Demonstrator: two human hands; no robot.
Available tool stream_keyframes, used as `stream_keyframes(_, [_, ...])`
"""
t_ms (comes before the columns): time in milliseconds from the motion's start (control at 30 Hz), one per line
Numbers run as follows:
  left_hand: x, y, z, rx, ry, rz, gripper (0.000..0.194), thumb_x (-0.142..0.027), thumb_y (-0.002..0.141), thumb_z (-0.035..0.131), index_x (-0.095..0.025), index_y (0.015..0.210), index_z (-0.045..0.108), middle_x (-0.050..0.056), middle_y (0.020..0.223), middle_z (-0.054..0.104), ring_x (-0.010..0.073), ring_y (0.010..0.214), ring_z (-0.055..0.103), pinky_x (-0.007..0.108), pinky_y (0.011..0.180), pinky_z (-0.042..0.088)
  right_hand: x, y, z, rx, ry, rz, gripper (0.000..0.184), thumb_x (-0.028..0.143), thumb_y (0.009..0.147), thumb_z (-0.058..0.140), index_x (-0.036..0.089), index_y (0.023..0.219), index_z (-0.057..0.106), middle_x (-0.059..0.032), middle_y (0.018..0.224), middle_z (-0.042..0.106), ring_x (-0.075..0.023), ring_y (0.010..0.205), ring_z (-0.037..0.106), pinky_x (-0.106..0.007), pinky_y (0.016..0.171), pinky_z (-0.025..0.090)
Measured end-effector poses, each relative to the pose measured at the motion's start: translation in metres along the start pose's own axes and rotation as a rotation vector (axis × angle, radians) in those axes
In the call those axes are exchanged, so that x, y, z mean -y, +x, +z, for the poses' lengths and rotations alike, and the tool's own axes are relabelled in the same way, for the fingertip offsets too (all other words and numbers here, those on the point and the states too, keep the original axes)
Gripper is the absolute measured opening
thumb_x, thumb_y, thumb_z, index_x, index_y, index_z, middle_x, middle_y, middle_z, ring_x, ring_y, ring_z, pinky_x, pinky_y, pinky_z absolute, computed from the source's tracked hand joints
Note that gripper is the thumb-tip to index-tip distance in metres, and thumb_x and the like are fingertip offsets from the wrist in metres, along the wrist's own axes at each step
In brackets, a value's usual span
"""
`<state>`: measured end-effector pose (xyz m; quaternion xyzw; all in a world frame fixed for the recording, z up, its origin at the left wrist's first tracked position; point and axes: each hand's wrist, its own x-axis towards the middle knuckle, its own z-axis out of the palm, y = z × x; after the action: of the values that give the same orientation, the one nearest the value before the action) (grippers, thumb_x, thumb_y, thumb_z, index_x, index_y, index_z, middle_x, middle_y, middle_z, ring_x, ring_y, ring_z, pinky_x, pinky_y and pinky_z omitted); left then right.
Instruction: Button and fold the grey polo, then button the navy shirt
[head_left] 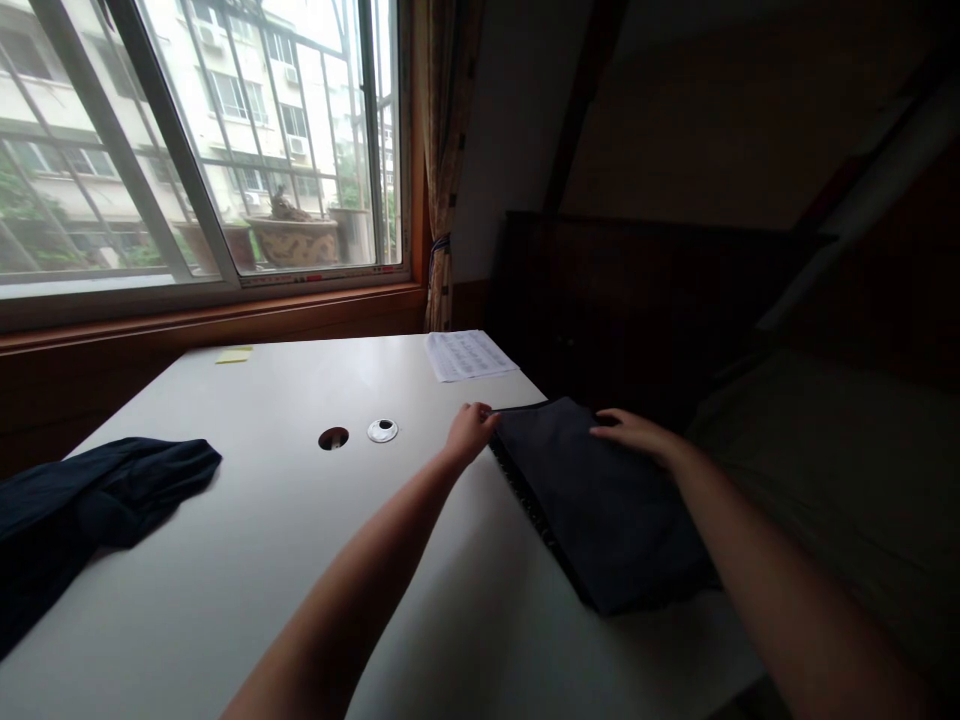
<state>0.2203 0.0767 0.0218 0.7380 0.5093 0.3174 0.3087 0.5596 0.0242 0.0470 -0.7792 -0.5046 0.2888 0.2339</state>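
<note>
The right forearm [718,510] hides part of the dark cloth [607,490].

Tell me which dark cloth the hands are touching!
The right cloth: the left hand is at its far left corner, the right hand on its right side. The left cloth lies rumpled, with no hand on it.

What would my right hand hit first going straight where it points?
Your right hand would meet the dark cloth at its fingertips first; beyond, your left hand looks roughly in line, though depth is unclear.
</note>
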Motion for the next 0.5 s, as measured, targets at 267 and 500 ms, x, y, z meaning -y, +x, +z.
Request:
stream_keyframes(267, [0.016,0.023,0.018,0.010,0.127,-0.080,0.035,-0.037,0.091,0.067,-0.014,0.118,0.063,0.015,0.123,0.061,0.0249,0.109,0.062,0.039,0.096,0.050,0.021,0.039,0.026,-0.158,0.024,0.015,0.068,0.038,0.079,0.074,0.015,0.139,0.053,-0.0193,0.124,0.067,-0.0307,0.102,0.069,-0.039,0.083,0.057])
stream_keyframes(500, [0.020,0.037,0.015,0.038,0.129,-0.079,0.035,-0.036,0.097,0.061,-0.016,0.126,0.058,0.010,0.126,0.060,0.0231,0.107,0.063,0.044,0.090,0.056,0.017,0.060,0.024,-0.232,0.103,-0.041,0.054,0.033,0.077,0.075,0.018,0.127,0.063,-0.0126,0.109,0.072,-0.0239,0.088,0.071,-0.034,0.074,0.058])
